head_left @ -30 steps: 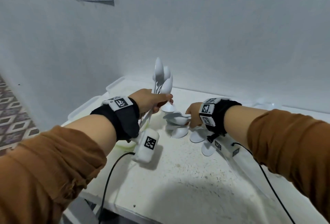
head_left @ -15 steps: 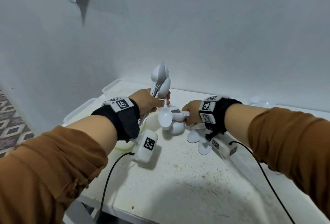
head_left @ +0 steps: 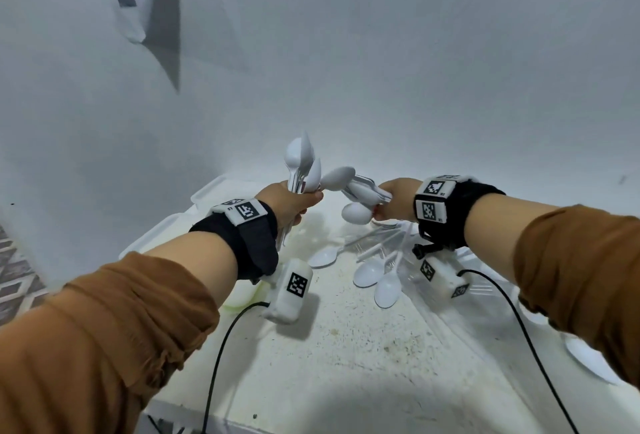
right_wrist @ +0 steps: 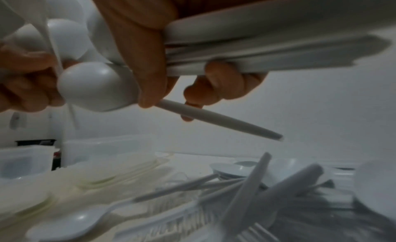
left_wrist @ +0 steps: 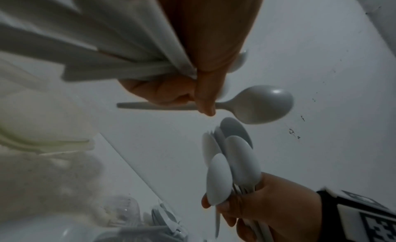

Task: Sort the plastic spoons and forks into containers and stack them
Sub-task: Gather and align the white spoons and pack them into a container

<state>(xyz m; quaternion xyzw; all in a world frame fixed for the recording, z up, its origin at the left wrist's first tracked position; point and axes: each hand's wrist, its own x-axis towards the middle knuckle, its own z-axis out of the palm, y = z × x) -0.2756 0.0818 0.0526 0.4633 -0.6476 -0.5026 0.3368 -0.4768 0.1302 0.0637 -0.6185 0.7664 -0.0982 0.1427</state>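
My left hand (head_left: 304,201) grips a bundle of white plastic spoons (head_left: 300,161) by the handles, bowls up. Its thumb (left_wrist: 205,96) also pinches a single spoon (left_wrist: 262,104) that lies sideways, bowl toward the right hand. My right hand (head_left: 381,205) holds a second bundle of spoons (head_left: 360,191), bowls pointing left and almost meeting the left bundle. In the right wrist view one spoon (right_wrist: 96,86) hangs loosest under the gripped handles (right_wrist: 246,47). Loose spoons and forks (head_left: 375,260) lie on the table below both hands.
White tray lids (head_left: 207,191) lie at the table's far left. A pale yellow-green container (head_left: 242,296) sits under my left forearm and clear containers (right_wrist: 107,149) stand behind it. The wall is close behind. Wrist-camera cables run off the front edge (head_left: 221,364).
Both hands have risen off the table. The right hand lifted its spoon bundle from the pile up beside the left bundle. The head view tilted upward.
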